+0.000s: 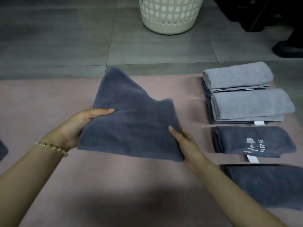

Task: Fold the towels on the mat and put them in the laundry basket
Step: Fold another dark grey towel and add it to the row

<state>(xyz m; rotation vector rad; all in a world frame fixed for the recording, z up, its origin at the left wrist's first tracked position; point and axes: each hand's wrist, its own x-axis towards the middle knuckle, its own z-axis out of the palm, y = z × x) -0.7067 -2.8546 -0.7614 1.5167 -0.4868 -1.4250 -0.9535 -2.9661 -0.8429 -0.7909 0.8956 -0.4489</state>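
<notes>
Over ribbed pink mat, left grip and right grip pinch a plush, peaked towel.

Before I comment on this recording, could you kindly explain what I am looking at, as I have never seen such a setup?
There is no machine here: the two grips are a person's bare hands. The single picture comes from a camera worn on the head, looking forward and down. The left hand and right hand each hold an edge of a dark towel over the pink mat. Folded towels lie in a row on the mat's right side, pale ones farther, dark ones nearer. A white basket stands on the tiled floor beyond the mat.
</notes>
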